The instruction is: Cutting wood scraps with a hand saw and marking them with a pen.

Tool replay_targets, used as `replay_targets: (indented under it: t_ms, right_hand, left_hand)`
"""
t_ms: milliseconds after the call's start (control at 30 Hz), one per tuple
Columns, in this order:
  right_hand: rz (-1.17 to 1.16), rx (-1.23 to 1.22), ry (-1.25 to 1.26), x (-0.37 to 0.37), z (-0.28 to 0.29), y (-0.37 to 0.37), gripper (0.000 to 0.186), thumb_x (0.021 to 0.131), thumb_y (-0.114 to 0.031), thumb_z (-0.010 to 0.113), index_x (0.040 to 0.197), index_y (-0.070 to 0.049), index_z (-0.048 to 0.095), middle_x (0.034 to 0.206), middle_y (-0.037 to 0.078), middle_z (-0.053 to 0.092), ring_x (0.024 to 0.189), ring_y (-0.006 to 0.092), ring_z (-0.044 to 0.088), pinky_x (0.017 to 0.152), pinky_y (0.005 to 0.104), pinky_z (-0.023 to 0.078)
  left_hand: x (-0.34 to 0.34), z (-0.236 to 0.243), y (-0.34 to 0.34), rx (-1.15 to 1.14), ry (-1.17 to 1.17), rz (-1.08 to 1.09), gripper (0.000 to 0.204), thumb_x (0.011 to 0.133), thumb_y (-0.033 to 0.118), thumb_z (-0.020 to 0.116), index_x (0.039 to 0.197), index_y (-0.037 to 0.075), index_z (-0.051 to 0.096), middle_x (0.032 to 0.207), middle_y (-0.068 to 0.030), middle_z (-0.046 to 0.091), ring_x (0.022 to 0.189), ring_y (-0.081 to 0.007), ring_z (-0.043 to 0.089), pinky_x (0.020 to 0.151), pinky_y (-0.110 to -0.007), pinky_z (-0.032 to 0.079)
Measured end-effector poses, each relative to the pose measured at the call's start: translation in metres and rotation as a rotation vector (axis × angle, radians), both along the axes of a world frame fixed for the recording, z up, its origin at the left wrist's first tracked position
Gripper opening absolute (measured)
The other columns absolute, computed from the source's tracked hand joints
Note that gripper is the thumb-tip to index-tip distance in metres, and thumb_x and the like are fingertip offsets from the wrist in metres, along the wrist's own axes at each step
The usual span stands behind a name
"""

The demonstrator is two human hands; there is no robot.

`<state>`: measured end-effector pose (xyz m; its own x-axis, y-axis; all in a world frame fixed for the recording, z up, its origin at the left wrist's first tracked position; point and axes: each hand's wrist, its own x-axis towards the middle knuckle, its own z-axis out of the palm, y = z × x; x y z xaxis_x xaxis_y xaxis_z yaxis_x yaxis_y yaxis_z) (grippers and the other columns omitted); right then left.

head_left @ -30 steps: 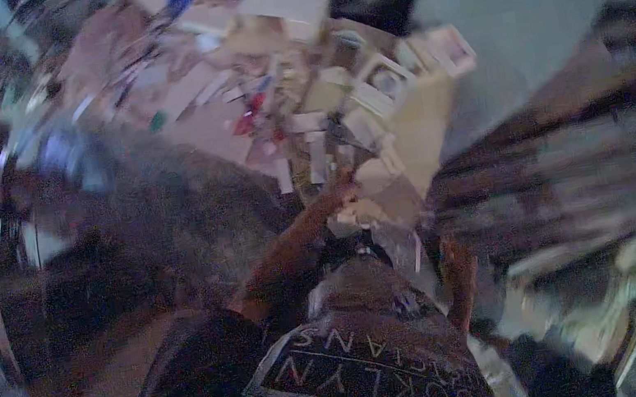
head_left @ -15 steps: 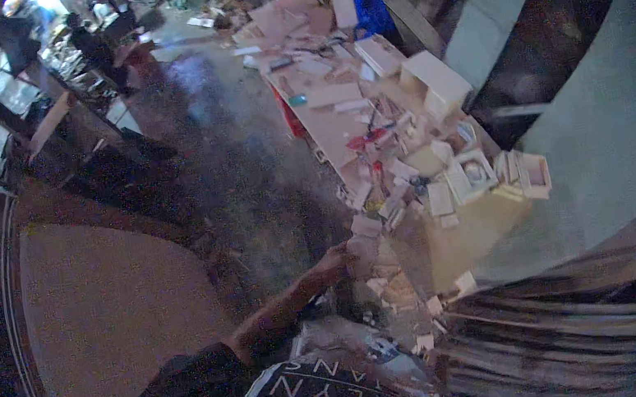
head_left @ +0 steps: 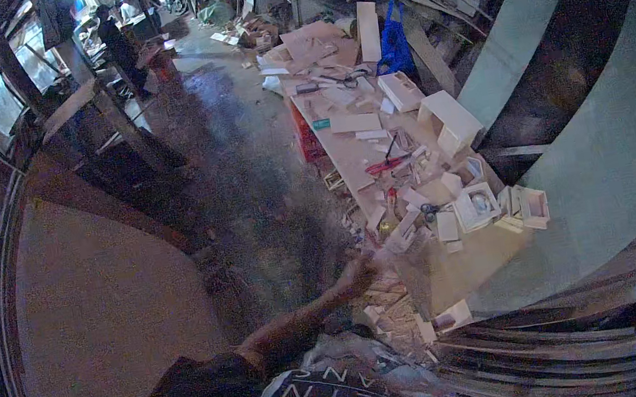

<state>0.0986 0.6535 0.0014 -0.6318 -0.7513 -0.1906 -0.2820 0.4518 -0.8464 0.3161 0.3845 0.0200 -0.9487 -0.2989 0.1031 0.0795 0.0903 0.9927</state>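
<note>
My left hand [head_left: 359, 273] reaches out from the lower middle to the near end of a long wooden worktable [head_left: 344, 153]. It hovers beside small white card pieces [head_left: 400, 234] at the table's corner; whether its fingers grip anything is too dark and blurred to tell. Open white boxes [head_left: 476, 207] lie just beyond, to the right of the hand. Red-handled scissors [head_left: 386, 164] rest mid-table. My right hand is out of sight.
Large pale green sheets [head_left: 606, 178] lean along the right. A blue bag [head_left: 395, 45] hangs at the table's far end. Scraps [head_left: 388, 299] litter the dark floor below the hand. A curved brown board [head_left: 104, 315] fills the left. A person [head_left: 117, 43] stands far back.
The view has swung upward and away from the table, which now looks smaller and farther. My left arm stays stretched toward the table's near corner. The right forearm seen earlier has left the picture.
</note>
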Motion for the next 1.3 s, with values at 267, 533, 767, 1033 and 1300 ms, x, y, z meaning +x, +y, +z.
replay_targets:
  t_ms: [267, 533, 767, 1033, 1300]
  right_hand:
    - [-0.131, 0.122, 0.225, -0.007, 0.018, 0.033, 0.04, 0.087, -0.031, 0.055, 0.12, -0.008, 0.056, 0.112, 0.016, 0.058, 0.101, 0.0292, 0.056, 0.085, 0.0492, 0.041]
    - [-0.236, 0.245, 0.411, -0.006, 0.018, 0.067, 0.04, 0.087, -0.031, 0.055, 0.119, -0.008, 0.056, 0.113, 0.017, 0.058, 0.103, 0.0308, 0.055, 0.086, 0.051, 0.04]
    - [-0.153, 0.337, 0.557, 0.018, 0.034, 0.046, 0.04, 0.087, -0.032, 0.054, 0.119, -0.008, 0.057, 0.115, 0.018, 0.057, 0.104, 0.0322, 0.055, 0.087, 0.0526, 0.04]
    - [-0.19, 0.552, 0.571, 0.127, 0.011, 0.107, 0.039, 0.087, -0.032, 0.054, 0.118, -0.008, 0.057, 0.117, 0.019, 0.056, 0.106, 0.0337, 0.054, 0.088, 0.0544, 0.039]
    - [-0.283, 0.845, 0.49, 0.294, -0.027, 0.201, 0.039, 0.087, -0.033, 0.053, 0.117, -0.008, 0.057, 0.119, 0.02, 0.056, 0.107, 0.0353, 0.054, 0.089, 0.0563, 0.038]
  left_hand:
    - [-0.051, 0.026, 0.106, -1.376, 0.076, -0.019, 0.046, 0.084, 0.015, 0.052, 0.129, 0.005, 0.045, 0.106, -0.0159, 0.061, 0.088, -0.0268, 0.063, 0.064, -0.034, 0.052]
    - [-0.054, 0.053, 0.123, -1.096, -0.641, -0.539, 0.049, 0.083, 0.02, 0.057, 0.128, 0.004, 0.047, 0.114, -0.0223, 0.055, 0.104, -0.026, 0.056, 0.084, -0.045, 0.046]
    - [-0.102, -0.09, 0.122, -0.67, 0.123, -0.084, 0.049, 0.083, 0.015, 0.061, 0.129, 0.008, 0.047, 0.096, -0.0105, 0.051, 0.091, -0.0177, 0.054, 0.077, -0.036, 0.046]
    - [-0.077, -0.125, 0.092, -0.017, 0.429, -0.015, 0.049, 0.083, 0.01, 0.062, 0.129, 0.011, 0.047, 0.086, -0.0029, 0.049, 0.082, -0.0129, 0.052, 0.071, -0.029, 0.046]
    - [-0.071, 0.012, 0.046, 0.834, 0.136, -0.273, 0.047, 0.084, 0.007, 0.06, 0.129, 0.011, 0.048, 0.086, -0.001, 0.048, 0.08, -0.0126, 0.053, 0.068, -0.027, 0.048]
